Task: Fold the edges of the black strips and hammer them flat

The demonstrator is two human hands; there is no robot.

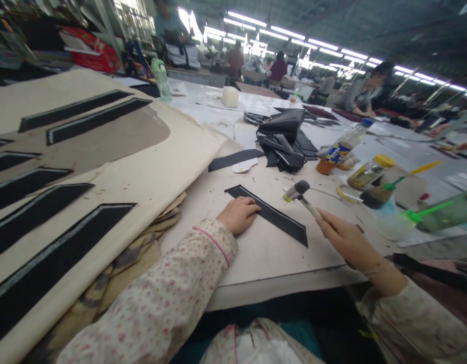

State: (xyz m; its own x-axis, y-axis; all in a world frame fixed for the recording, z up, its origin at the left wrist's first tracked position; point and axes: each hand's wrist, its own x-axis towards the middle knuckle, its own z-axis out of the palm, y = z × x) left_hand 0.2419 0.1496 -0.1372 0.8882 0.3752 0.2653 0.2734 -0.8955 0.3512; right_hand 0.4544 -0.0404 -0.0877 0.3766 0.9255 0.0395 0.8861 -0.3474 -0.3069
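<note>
A long black strip with a pale edge line (273, 215) lies flat on the worktable (264, 253) in front of me. My left hand (238, 213) rests on the strip's left part, fingers curled and pressing down on it. My right hand (345, 235) is closed round the handle of a small hammer (298, 193), whose dark head hangs just above the table to the right of the strip.
A big beige board (150, 167) with several glued black strips covers the left. A heap of black pieces (286, 139) lies further back. Bottles, jars and glue pots with brushes (373, 174) crowd the right. Other people sit at tables behind.
</note>
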